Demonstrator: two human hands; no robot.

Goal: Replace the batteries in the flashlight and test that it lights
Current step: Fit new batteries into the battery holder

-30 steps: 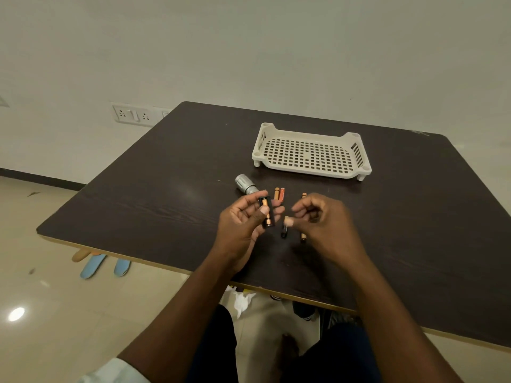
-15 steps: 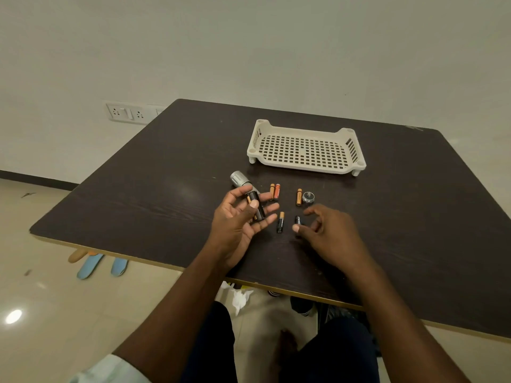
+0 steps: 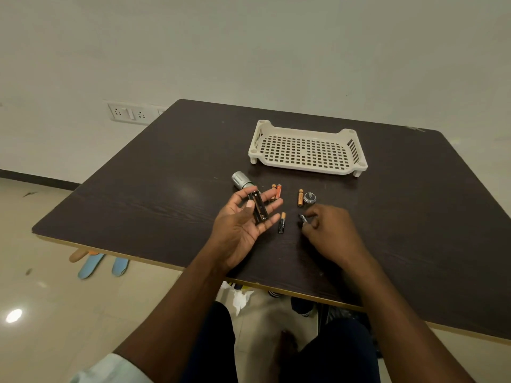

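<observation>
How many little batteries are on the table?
5: two side by side past the left hand, one beside the round cap, one between the hands, one under the right hand's fingertips. Others may be hidden.

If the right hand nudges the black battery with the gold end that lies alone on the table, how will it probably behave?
The black battery is a small smooth cylinder lying on its side on the flat table, so it would probably roll sideways. It looks rigid and light. Pinching it near the middle seems safer than pushing it.
</observation>
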